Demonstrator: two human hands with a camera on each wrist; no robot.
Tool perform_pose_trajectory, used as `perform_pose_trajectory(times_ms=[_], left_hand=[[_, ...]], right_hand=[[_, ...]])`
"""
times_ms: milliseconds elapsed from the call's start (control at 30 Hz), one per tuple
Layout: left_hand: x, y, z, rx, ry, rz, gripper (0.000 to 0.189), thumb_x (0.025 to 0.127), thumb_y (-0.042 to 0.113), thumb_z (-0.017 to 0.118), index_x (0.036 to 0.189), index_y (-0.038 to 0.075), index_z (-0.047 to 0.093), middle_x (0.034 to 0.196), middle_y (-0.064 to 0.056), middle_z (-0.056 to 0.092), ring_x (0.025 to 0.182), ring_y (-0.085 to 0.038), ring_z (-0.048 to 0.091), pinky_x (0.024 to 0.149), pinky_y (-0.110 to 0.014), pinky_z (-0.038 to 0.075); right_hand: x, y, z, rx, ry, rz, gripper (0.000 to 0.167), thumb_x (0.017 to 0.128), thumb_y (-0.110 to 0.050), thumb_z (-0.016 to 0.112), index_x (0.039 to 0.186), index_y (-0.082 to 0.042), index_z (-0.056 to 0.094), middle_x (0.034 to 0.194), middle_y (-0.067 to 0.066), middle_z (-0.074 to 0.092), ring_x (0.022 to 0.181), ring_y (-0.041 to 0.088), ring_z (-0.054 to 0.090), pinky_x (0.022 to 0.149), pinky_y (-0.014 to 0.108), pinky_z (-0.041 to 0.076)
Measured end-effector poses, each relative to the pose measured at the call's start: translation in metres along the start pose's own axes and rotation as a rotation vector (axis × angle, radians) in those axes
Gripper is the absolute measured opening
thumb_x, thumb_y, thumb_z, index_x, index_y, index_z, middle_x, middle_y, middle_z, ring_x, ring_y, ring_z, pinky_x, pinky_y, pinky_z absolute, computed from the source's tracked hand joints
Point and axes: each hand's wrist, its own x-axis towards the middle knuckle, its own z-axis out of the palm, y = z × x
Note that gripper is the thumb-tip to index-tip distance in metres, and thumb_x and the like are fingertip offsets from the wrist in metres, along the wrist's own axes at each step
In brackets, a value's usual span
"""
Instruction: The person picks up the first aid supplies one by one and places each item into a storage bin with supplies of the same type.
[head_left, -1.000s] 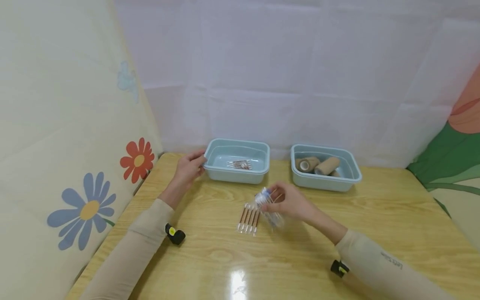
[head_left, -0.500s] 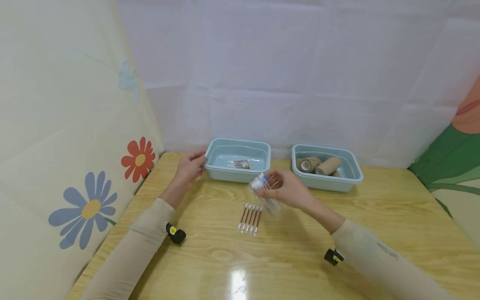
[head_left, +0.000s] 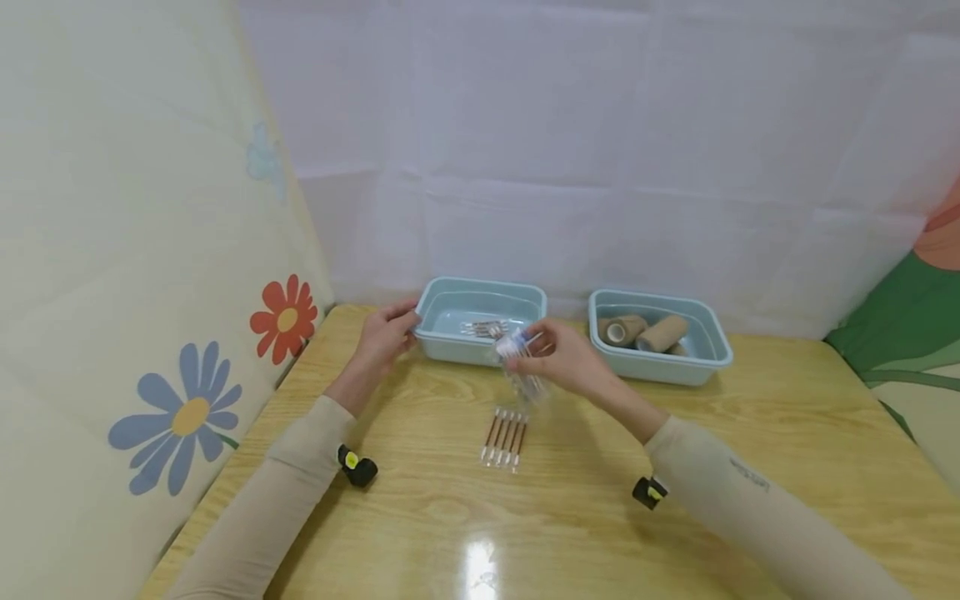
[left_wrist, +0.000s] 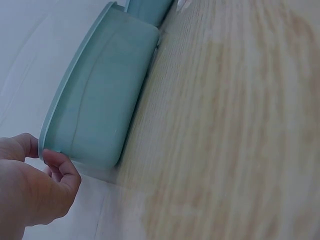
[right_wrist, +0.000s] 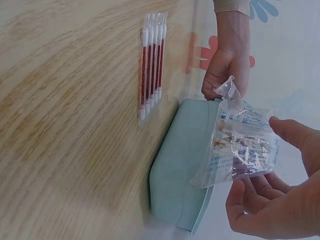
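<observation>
My left hand (head_left: 382,342) holds the left end of a light blue plastic basin (head_left: 468,350). In the left wrist view, thumb and fingers pinch the rim of that basin (left_wrist: 102,85). Inside it lie several swabs (head_left: 480,328). My right hand (head_left: 566,358) holds a clear plastic packet (right_wrist: 247,150) in front of the basin's near right corner, above the table. Blue print and pale sticks show through the plastic. On the table below lies a flat clear strip of several brown-red swabs with white tips (right_wrist: 152,70).
A second light blue basin (head_left: 663,368) stands to the right, with several brown rolls (head_left: 663,333) in it. A white cloth (head_left: 525,150) hangs behind the wooden table (head_left: 420,500). A flower-patterned sheet (head_left: 187,250) borders the left side.
My right hand has lifted the clear packet up and left, from beside the swab strip toward the left basin. The left hand keeps its place on the basin's rim.
</observation>
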Motion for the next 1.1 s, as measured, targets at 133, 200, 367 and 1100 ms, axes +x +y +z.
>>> perform_pose_trajectory(times_ms=[133,200,367,1100], left_hand=[[0.001,0.001,0.001,-0.011,-0.004,0.002,0.041,0.101,0.011,0.061,0.141,0.001,0.059,0.125,-0.013,0.056,0.083,-0.012,0.052,0.069,-0.023,0.048],[0.001,0.001,0.003,-0.008,-0.011,0.001,0.041,0.101,0.012,0.061,0.141,0.002,0.059,0.127,-0.014,0.056,0.084,-0.012,0.052,0.070,-0.023,0.048],[0.002,0.002,0.003,-0.001,-0.006,0.004,0.041,0.101,0.012,0.061,0.141,0.003,0.059,0.126,-0.013,0.056,0.082,-0.012,0.052,0.069,-0.022,0.047],[-0.002,0.000,0.001,0.005,-0.016,0.015,0.042,0.102,0.011,0.059,0.143,0.001,0.057,0.130,-0.016,0.054,0.083,-0.012,0.052,0.068,-0.022,0.047]], right_hand=[[0.004,0.003,0.000,0.000,0.025,0.008,0.054,0.084,-0.031,0.086,0.122,-0.001,0.062,0.106,0.010,0.068,0.096,0.026,0.065,0.079,0.039,0.056],[0.005,0.004,-0.001,-0.002,0.037,0.012,0.054,0.084,-0.030,0.086,0.123,-0.001,0.062,0.106,0.010,0.068,0.097,0.026,0.065,0.080,0.039,0.056],[0.006,0.005,0.000,-0.020,0.048,-0.002,0.052,0.085,-0.028,0.085,0.122,-0.001,0.062,0.106,0.010,0.069,0.096,0.025,0.065,0.079,0.039,0.057],[0.022,-0.006,-0.001,-0.126,0.030,-0.019,0.055,0.085,-0.027,0.086,0.124,0.003,0.061,0.102,0.013,0.068,0.089,0.026,0.065,0.075,0.038,0.056]])
